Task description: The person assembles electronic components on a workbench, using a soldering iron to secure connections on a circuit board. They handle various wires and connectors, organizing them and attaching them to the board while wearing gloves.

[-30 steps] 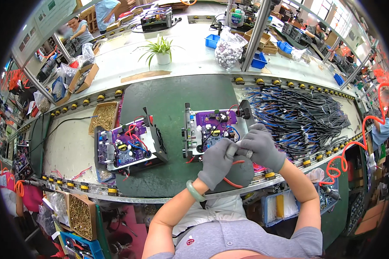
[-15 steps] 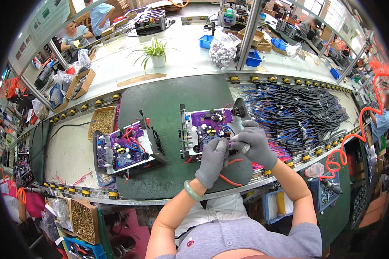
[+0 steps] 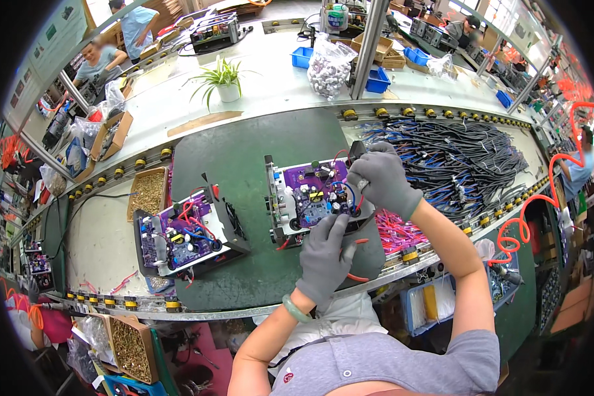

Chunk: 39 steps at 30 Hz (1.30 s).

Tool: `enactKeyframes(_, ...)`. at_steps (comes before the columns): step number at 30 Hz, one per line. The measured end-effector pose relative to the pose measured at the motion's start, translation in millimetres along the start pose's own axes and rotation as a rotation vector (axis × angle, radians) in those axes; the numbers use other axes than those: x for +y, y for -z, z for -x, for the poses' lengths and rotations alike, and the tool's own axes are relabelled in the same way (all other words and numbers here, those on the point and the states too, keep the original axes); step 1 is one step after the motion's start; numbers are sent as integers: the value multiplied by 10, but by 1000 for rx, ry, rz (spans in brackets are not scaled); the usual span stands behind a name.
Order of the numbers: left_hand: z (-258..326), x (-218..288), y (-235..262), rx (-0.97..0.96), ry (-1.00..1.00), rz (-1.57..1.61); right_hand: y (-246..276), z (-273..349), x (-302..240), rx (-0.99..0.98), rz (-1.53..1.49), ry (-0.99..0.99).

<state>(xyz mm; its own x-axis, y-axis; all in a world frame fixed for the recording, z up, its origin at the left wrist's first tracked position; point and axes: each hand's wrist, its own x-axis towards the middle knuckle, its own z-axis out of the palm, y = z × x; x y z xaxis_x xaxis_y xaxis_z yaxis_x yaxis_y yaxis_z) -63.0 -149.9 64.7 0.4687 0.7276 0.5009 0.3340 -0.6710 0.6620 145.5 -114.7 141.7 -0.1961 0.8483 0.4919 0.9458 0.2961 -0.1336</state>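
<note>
Both my hands wear grey gloves. My left hand [image 3: 323, 257] rests by the front edge of an electronic unit, fingers stretched toward the board and thumb apart. My right hand [image 3: 386, 177] is closed above the unit's right side, beside a blue wire; what its fingers hold, if anything, is hidden. The unit [image 3: 298, 177] has a purple circuit board in a metal frame with dark end pieces. Beside my left thumb lies a tool with curved orange handles [image 3: 358, 278], its head hidden. A second, similar unit [image 3: 190, 245] stands tilted to the left.
A green mat [image 3: 244, 148] lies under both units on a roller-edged line. Black cables [image 3: 455, 158] and pink-red wires [image 3: 397, 234] are heaped at the right. A box of small brass-coloured parts [image 3: 148, 193] stands left. A coiled orange hose [image 3: 518, 231] hangs at far right.
My hands have come apart. The right moved up and over the unit's right side; the left opened and stayed near its front edge. The whole view has shifted slightly.
</note>
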Motion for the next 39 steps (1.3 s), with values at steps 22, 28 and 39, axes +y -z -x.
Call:
enactKeyframes(22, 12, 16, -6, -30, -51, -40, -183, -225, -87, -480, 177, 69)
enactKeyframes(28, 282, -36, 208, 124, -101, 186, -208, -167, 5, -327, 135, 148)
enactKeyframes(39, 218, -231, 528, 227, -273, -486, 154, 606, -752, -298, -108, -101)
